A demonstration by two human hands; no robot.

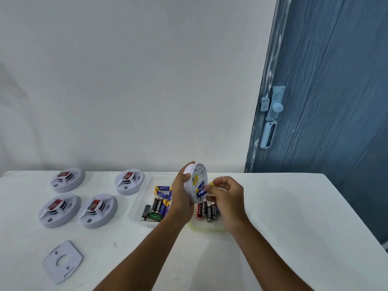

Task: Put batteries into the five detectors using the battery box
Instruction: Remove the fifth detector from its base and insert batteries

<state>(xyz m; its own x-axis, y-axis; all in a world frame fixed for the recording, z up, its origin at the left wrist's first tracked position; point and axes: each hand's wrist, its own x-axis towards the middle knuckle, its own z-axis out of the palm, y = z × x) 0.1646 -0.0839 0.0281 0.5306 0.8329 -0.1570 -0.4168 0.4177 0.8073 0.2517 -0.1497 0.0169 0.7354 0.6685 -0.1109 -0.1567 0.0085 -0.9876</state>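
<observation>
The left hand (182, 194) grips a round white detector (195, 182) by its rim, thumb on the near edge and fingers curled behind it, holding it up on edge above the battery box (138, 208) so its back faces right. A blue battery (201, 191) sits in the back of that detector. The right hand (227, 198) is just right of the detector, thumb and forefinger pinched together on a small yellow-tipped thing (211, 183) at the detector's back; whether that is a battery end or a tab I cannot tell. The other fingers of that hand are curled loosely under.

The box is a clear shallow tray on the white table (294, 217), and it lies directly under the hands. Loose batteries (156, 206) lie in it, black ones and blue-and-yellow ones, with a green one near its front edge. Just right of the box a second small tray with a yellowish rim (206, 227) holds several black and red batteries (207, 211) lying side by side.

Left of the box four more detectors rest flat on the table: one (129, 181) just beside the box, one (67, 180) further left at the back, and two in front of those (97, 211) (59, 210). Each shows a red patch on top. In front of them, well left of the box, a flat white mounting plate (62, 261) lies by itself.

A blue door (327, 101) with a pale latch stands behind the table, to the right of the box.
</observation>
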